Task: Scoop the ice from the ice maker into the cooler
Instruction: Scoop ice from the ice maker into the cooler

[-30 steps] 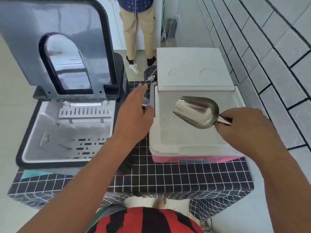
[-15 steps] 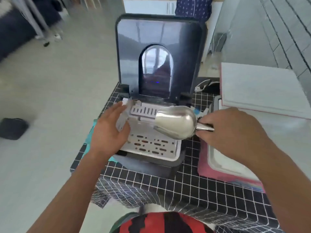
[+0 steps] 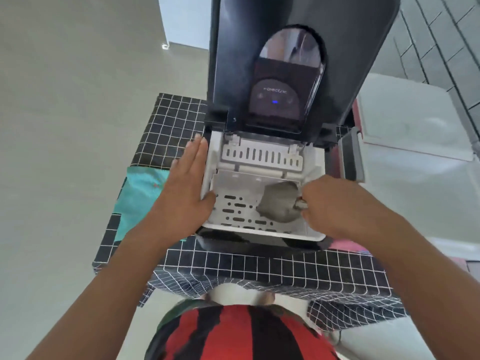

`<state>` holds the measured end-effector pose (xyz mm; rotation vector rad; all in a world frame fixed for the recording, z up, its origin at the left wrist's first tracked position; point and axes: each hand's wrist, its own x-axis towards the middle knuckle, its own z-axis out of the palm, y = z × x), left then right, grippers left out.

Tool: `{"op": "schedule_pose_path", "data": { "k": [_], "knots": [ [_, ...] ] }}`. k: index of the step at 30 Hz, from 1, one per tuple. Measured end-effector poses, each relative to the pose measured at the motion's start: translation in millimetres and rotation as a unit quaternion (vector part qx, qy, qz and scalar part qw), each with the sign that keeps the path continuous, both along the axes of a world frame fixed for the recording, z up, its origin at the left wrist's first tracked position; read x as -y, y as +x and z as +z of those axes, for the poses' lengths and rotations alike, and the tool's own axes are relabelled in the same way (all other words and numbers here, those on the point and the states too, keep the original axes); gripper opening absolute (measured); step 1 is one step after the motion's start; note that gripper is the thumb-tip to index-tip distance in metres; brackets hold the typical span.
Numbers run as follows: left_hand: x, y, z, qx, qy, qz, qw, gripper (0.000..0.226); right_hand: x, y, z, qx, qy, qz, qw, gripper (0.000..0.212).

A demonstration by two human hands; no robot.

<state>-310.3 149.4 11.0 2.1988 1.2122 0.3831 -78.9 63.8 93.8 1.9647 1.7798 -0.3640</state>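
The black ice maker stands open on the table, its dark lid raised upright. Inside sits a white slotted basket; I see no ice in it. My right hand grips the handle of a metal scoop, whose bowl is down inside the basket at its right side. My left hand lies flat with straight fingers against the left rim of the ice maker. The cooler, white inside with a pink wall, stands open to the right, its white lid tilted back.
A black cloth with a white grid covers the small table and hangs over its front edge. A teal patch lies at the left. A grey tiled wall rises on the right. Bare floor is on the left.
The scoop went from over the cooler across to the ice maker and down into its basket. My left hand moved to the ice maker's left rim. The view swung left.
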Motion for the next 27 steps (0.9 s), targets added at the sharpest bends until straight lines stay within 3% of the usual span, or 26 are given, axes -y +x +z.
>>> {"op": "schedule_pose_path", "data": {
  "k": [4, 14, 17, 20, 27],
  "knots": [
    [-10, -8, 0, 0.014, -0.004, -0.051, 0.999, 0.094, -21, -23, -5, 0.014, -0.077, -0.044, 0.996, 0.016],
    [-11, -6, -6, 0.082, -0.048, -0.053, 0.994, 0.093, -18, -12, -10, -0.042, -0.038, -0.094, 0.994, 0.023],
    [-12, -6, -11, 0.118, -0.057, -0.057, 0.99, 0.088, -13, -3, -3, -0.046, 0.022, -0.057, 0.997, 0.019],
    [-12, -6, -16, 0.137, -0.054, -0.058, 0.987, 0.087, -17, 0, 0, -0.08, 0.078, -0.017, 0.994, 0.03],
    [-13, -5, -20, 0.146, -0.029, -0.058, 0.987, 0.085, -35, -11, -44, -0.118, 0.068, 0.116, 0.984, 0.04]
  ]
}}
